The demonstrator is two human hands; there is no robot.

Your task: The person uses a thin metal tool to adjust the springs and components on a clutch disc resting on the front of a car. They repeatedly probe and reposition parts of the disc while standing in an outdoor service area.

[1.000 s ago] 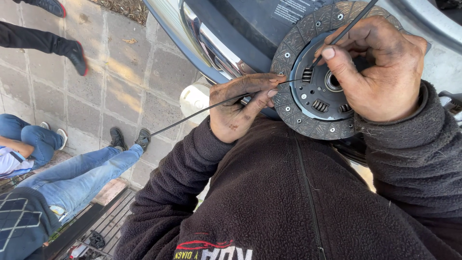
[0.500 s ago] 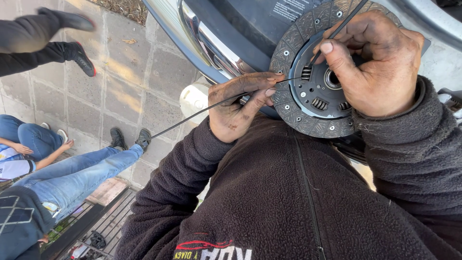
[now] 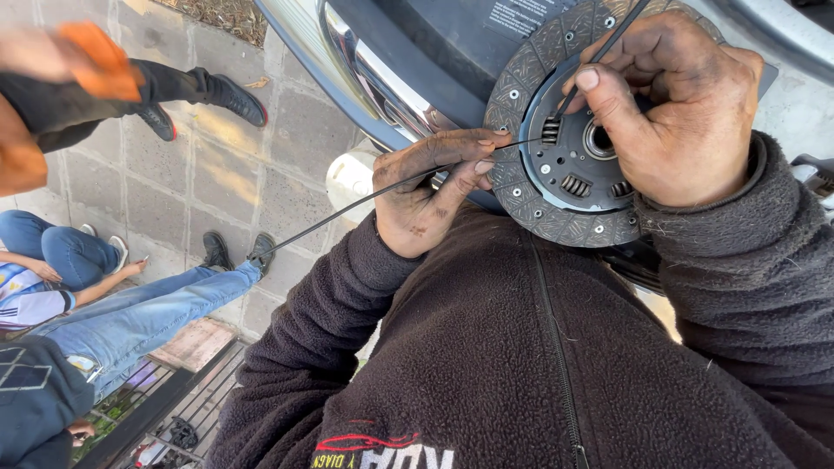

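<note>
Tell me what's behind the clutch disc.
Behind the clutch disc sit a chrome bumper strip and a dark vehicle panel. The disc and right hand hide whatever lies directly behind them.

Both arms bent up close before the chest in dark fleece sleeves; grimy left hand [image 3: 434, 187] pinching fingertips together, right hand [image 3: 682, 108] curled, thumb outstretched

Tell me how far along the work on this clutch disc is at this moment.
Done: the clutch disc is off any vehicle and held up in front of the dark fleece jacket. In hand: the right hand grips the disc at its hub, while the left hand pinches a thin black tie whose tip reaches a spring window. Left: the tie's long tail hangs free, with no loop closed.
</note>
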